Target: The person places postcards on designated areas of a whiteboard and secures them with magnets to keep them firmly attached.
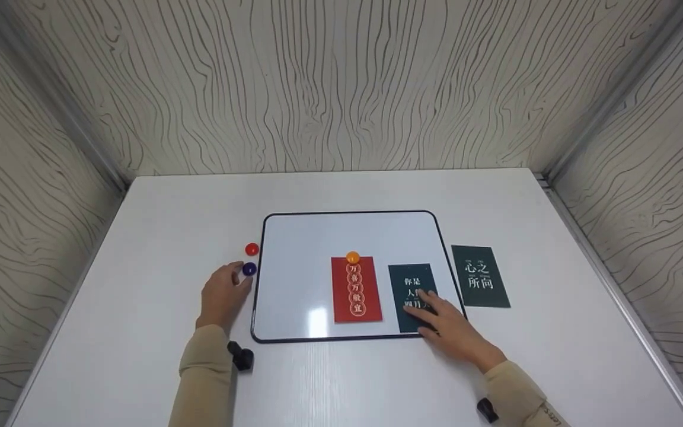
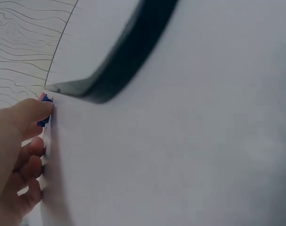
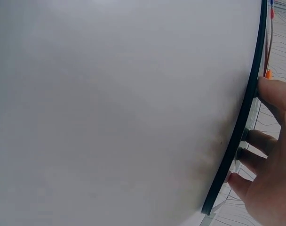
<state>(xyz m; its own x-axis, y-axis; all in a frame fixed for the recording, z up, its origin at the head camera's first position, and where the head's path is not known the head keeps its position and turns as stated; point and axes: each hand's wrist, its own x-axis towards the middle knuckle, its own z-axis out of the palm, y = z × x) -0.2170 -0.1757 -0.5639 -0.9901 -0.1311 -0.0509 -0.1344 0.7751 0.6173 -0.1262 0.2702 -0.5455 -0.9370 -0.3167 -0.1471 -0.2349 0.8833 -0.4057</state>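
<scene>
Left hand [image 1: 223, 296] pinches a glossy blue button [image 1: 249, 269]; right hand [image 1: 453, 332], spread, touches a white-lettered green card [image 1: 402, 289].

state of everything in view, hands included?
whiteboard: flat on table
red card: on whiteboard, face-up
orange magnet: on red card's top edge
inner green card: on whiteboard, partly covered
outer green card: on table, uncovered
right hand: fingers spread on inner green card
left hand: pinches blue magnet
blue magnet: pinched, off whiteboard
red magnet: on table

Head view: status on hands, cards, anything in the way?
Left hand pinches blue magnet beside whiteboard. Right hand rests on whiteboard's green card, partly covering it. Red card lies between magnet and green card.
</scene>
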